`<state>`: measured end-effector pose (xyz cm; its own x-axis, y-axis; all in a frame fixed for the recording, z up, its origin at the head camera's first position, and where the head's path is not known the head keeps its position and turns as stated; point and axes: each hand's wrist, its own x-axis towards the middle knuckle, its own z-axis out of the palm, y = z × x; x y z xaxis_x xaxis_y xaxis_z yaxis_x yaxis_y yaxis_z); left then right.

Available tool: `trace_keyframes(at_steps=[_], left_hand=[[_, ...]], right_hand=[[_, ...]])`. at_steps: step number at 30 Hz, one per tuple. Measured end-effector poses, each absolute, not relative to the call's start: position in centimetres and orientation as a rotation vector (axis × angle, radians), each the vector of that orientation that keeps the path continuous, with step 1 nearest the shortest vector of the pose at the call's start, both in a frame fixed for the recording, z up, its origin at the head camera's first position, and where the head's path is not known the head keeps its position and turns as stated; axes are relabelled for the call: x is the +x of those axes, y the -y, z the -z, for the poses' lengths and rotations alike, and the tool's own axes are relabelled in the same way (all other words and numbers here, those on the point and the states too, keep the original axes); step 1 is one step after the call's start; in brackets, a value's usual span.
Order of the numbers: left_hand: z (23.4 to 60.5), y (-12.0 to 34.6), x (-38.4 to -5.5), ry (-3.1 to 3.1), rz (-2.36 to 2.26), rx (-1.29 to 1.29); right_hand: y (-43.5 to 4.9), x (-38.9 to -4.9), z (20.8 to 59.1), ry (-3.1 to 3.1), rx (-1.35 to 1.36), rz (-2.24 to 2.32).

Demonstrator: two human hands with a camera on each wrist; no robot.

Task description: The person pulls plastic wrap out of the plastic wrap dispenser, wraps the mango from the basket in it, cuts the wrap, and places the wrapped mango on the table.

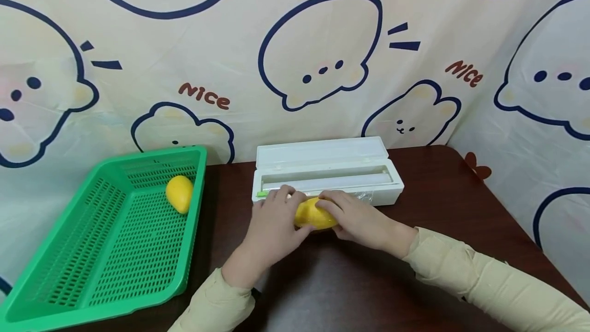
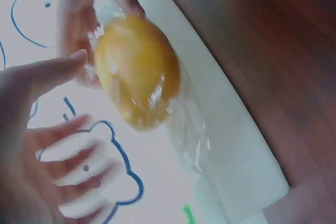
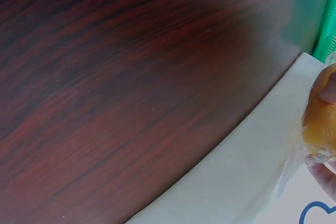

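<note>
A yellow mango (image 1: 310, 214), wrapped in shiny clear cling film (image 2: 191, 140), is held up in front of a white cling film box (image 1: 387, 196). My right hand (image 1: 364, 222) grips the mango from its right side, fingers over the top. On the other side is my left hand (image 1: 273, 227), its fingers spread and loosely bent. In the left wrist view the left thumb (image 2: 58, 72) points at the film by the mango's edge, and the other fingers are blurred. A loose tail of film trails from the mango over the box front.
The box lid (image 1: 322, 152) stands raised at the back, with a film roll (image 1: 341, 181) inside. At left, a green plastic basket (image 1: 186, 255) contains another yellow mango (image 1: 179, 193). A printed curtain (image 1: 286, 127) hangs behind the dark wooden table (image 1: 350, 291).
</note>
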<state>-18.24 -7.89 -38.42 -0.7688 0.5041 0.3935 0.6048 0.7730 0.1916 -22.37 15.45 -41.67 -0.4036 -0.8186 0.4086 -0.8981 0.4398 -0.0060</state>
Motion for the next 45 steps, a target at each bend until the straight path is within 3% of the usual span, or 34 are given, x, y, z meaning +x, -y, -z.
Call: trace_keyframes(at_steps=[4,6,13,28,45], left_hand=[[38.7,7.1,-17.6,2.427,0.348,-1.223],[39.0,6.9,-17.4,2.442,0.285,-1.291],[40.0,7.1,-18.3,2.508,0.215,-1.067],[42.0,5.8,-20.4,2.375,0.089,-0.899],[41.3,6.6,-20.4,2.471,0.22,-0.923]], right_hand=[[-15.4,-22.6,41.6,2.346,1.46,-0.363],[-15.5,-22.7,41.6,2.344,1.457,-0.378],[-15.5,-23.0,41.4,2.399,1.443,-0.418],[-15.9,-23.3,41.0,2.56,1.352,-0.573],[-15.0,-22.6,40.5,2.468,1.217,-0.331]])
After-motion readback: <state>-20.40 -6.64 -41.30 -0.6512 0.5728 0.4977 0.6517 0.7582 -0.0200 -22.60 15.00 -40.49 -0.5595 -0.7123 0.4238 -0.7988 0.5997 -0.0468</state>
